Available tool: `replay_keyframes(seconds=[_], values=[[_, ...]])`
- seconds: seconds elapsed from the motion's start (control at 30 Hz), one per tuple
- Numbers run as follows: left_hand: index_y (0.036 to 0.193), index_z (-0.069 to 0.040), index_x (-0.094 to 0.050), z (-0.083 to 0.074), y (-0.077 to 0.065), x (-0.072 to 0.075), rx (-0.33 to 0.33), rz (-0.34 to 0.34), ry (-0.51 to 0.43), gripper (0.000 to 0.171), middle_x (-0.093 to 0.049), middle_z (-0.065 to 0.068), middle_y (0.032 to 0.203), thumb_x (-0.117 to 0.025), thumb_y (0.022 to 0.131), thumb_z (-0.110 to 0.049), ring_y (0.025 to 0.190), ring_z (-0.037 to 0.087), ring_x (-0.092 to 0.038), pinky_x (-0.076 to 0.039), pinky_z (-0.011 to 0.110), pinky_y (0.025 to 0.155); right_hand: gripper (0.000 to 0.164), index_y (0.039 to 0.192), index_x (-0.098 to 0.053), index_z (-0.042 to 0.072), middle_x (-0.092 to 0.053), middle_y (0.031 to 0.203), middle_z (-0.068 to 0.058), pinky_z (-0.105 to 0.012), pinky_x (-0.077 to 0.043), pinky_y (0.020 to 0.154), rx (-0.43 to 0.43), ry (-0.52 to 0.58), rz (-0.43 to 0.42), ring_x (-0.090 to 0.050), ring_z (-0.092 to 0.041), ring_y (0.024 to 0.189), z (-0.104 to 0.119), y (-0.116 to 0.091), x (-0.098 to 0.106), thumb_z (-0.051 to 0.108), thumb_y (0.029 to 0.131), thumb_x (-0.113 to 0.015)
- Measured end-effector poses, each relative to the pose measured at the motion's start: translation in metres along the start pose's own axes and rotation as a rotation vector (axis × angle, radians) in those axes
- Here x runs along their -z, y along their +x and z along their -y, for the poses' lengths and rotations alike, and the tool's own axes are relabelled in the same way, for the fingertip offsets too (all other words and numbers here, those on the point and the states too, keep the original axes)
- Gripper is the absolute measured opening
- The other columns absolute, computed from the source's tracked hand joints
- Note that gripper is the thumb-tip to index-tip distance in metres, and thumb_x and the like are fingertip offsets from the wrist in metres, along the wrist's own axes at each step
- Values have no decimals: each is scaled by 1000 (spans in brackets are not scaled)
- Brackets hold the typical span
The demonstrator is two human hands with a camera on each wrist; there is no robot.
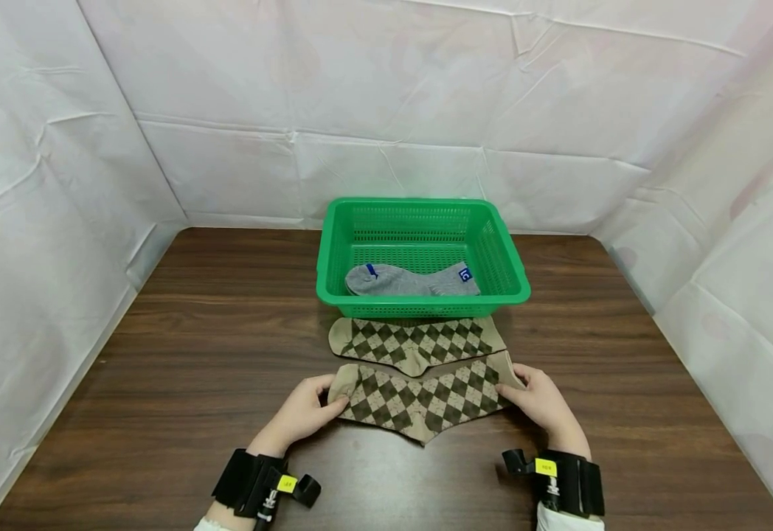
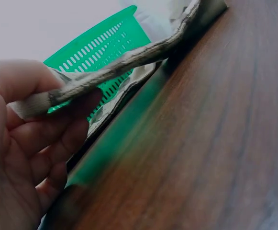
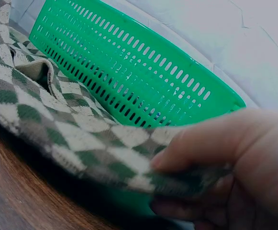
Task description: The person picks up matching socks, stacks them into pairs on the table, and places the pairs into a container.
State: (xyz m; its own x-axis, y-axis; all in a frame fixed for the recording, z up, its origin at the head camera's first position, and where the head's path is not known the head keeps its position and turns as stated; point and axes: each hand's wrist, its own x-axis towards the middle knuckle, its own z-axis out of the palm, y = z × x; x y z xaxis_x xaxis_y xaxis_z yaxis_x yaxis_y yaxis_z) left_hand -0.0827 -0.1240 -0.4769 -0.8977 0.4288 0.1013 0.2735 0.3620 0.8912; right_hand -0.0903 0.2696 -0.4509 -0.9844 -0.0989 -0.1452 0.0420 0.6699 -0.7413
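Two tan socks with a dark argyle diamond pattern lie in front of the basket, heels pointing toward me. The nearer argyle sock [image 1: 420, 398] is pinched at its toe by my left hand [image 1: 307, 409] and at its cuff by my right hand [image 1: 542, 402]. Both wrist views show thumb and fingers gripping its ends, with the fabric lifted somewhat off the table. Just beyond it, the farther argyle sock [image 1: 413, 341] lies flat, close to the basket's front wall. Neither hand touches that one.
A green plastic basket [image 1: 522, 291] stands at the back centre of the brown wooden table [image 1: 227, 310]. Inside it lie grey socks [image 1: 409, 282] with blue marks. White sheeting [image 1: 386, 88] hangs behind and at both sides.
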Motion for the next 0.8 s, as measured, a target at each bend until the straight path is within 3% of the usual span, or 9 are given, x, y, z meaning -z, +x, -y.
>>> replay_keyframes(seconds=[0.07,0.17,0.3,0.4,0.5,0.6,0.67,0.73,0.8], values=[[111,-5,-65,-1,1,-1,39,-26,-36,20,-68,8,96,-61,92,-10,76,0,-56,-47,22,69,28,114,-63,0,-67,96,-11,-28,-44,68,16,41,-16,-53,-12,73,1,1,-1,15,89,-64],[93,-4,-62,-3,3,-2,107,-98,-61,5,-61,3,80,-61,91,-9,66,1,-49,-41,21,63,26,111,-60,-3,-63,91,-11,-26,-43,65,42,138,-33,-51,-8,70,2,3,-3,14,91,-62],[74,-4,-47,-19,4,0,174,-175,-110,22,-40,-2,65,-61,91,-5,56,4,-37,-33,21,57,21,101,-54,-6,-56,82,-4,-27,-47,57,84,317,-22,-52,-8,60,2,4,-7,11,92,-61],[74,-4,-47,-33,3,2,201,-237,-148,22,-40,-3,62,-62,90,-4,53,3,-33,-31,20,55,21,97,-51,-7,-54,76,1,-29,-48,53,102,416,-19,-53,-9,53,-1,5,-8,11,93,-60],[75,-2,-49,-40,4,2,219,-343,-183,21,-45,-4,62,-64,89,-5,53,3,-35,-30,20,53,22,95,-49,-7,-51,66,6,-27,-45,51,118,471,-36,-51,-8,50,-5,8,-9,12,93,-60],[77,-1,-51,-26,7,-2,199,-436,-217,19,-57,0,67,-68,86,-6,60,2,-50,-38,19,56,13,92,-51,-1,-50,60,8,-26,-42,50,138,538,-74,-49,-7,49,-7,9,-9,10,94,-58],[80,0,-53,-15,8,-5,165,-457,-242,18,-63,1,72,-68,86,-6,67,3,-57,-42,20,59,5,91,-54,5,-50,61,8,-27,-40,49,161,599,-97,-48,-7,49,-8,9,-10,7,94,-57],[82,2,-54,-6,9,-6,122,-464,-272,16,-65,-1,76,-69,85,-5,73,3,-61,-45,20,64,11,90,-56,12,-50,61,8,-28,-35,47,189,676,-113,-47,-6,48,-8,8,-10,2,94,-55],[84,5,-53,-7,8,-6,90,-455,-307,16,-64,-7,75,-67,86,-2,71,3,-59,-45,19,63,18,90,-58,16,-51,61,8,-30,-31,45,221,755,-122,-46,-5,46,-8,7,-10,-1,94,-53]])
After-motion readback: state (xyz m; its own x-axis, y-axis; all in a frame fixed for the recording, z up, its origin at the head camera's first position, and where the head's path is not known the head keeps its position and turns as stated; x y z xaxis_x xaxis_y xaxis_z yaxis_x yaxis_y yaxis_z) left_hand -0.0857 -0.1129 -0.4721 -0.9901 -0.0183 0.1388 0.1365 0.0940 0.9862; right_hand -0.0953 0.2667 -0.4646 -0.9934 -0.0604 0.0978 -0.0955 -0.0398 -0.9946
